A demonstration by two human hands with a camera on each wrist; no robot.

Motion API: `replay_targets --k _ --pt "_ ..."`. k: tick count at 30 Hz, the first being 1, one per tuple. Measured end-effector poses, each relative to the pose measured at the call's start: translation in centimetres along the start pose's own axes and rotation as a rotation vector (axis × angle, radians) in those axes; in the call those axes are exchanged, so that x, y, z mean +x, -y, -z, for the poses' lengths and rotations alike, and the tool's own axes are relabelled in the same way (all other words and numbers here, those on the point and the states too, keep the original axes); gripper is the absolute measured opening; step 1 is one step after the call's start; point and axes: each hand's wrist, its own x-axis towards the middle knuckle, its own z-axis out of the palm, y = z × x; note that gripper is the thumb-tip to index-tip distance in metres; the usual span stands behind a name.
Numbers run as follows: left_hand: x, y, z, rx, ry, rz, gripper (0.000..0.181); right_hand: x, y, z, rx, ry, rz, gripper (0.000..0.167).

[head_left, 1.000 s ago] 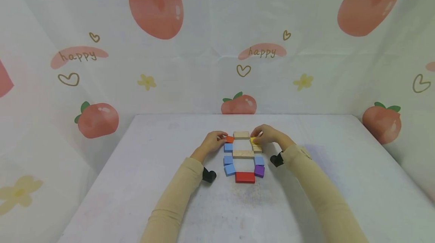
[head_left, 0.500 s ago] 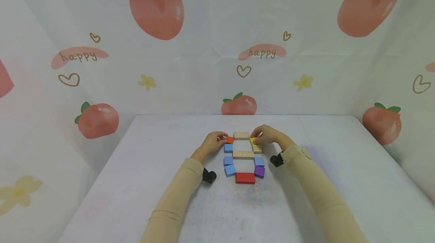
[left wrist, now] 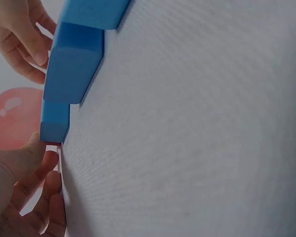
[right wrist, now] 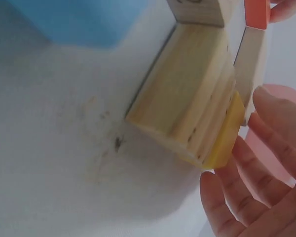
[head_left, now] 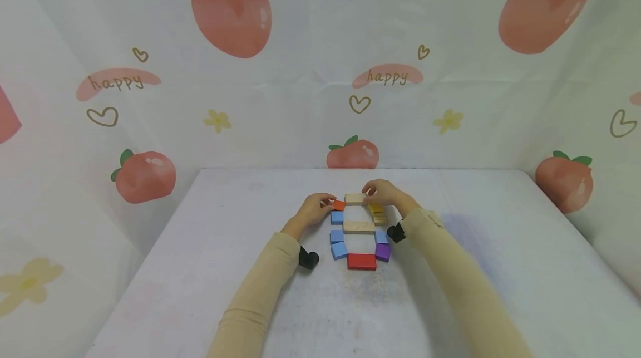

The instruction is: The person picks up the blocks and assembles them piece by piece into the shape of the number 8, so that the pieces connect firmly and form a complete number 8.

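Observation:
Several wooden blocks lie on the white table in a ring with a crossbar. At its far left corner my left hand [head_left: 314,209] pinches an orange-red block [head_left: 339,205] between thumb and fingertips; the left wrist view hides most of that block. My right hand [head_left: 388,193] is at the far right corner, its fingers around the right end of a plain wood block [head_left: 354,199]. In the right wrist view its relaxed fingers hold nothing, close to a yellow block [right wrist: 226,138] beside a ridged plain wood block [right wrist: 182,84].
Blue blocks [head_left: 337,236] line the left side. A plain wood crossbar [head_left: 358,227] spans the middle. On the right are a blue block [head_left: 381,237] and a purple block [head_left: 383,252]; a red block [head_left: 361,261] lies nearest. A fruit-print cloth [head_left: 280,96] hangs behind the table.
My right hand has let go of the yellow block and moved left and slightly away, to the far plain wood block. My left hand stays at the orange-red block.

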Motion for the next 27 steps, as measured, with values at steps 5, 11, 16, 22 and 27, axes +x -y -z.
replay_targets --k 5,11,16,22,27 --pt "0.01 -0.05 0.03 0.000 0.000 0.006 0.029 0.28 0.14 -0.25 -0.017 -0.007 -0.027 0.034" --pt "0.03 -0.09 0.03 0.007 -0.002 0.014 0.029 0.24 0.37 -0.20 -0.016 -0.002 -0.060 0.032" --pt "0.00 -0.11 0.01 0.012 -0.005 0.017 0.029 0.27 0.42 -0.21 -0.015 0.002 -0.069 0.031" --pt "-0.20 -0.21 0.08 0.016 -0.002 0.008 0.028 0.15 0.18 -0.16 -0.028 -0.008 -0.015 0.030" --pt "-0.20 -0.18 0.11 0.015 -0.004 0.003 0.028 0.20 0.06 -0.18 -0.038 -0.011 0.004 0.030"
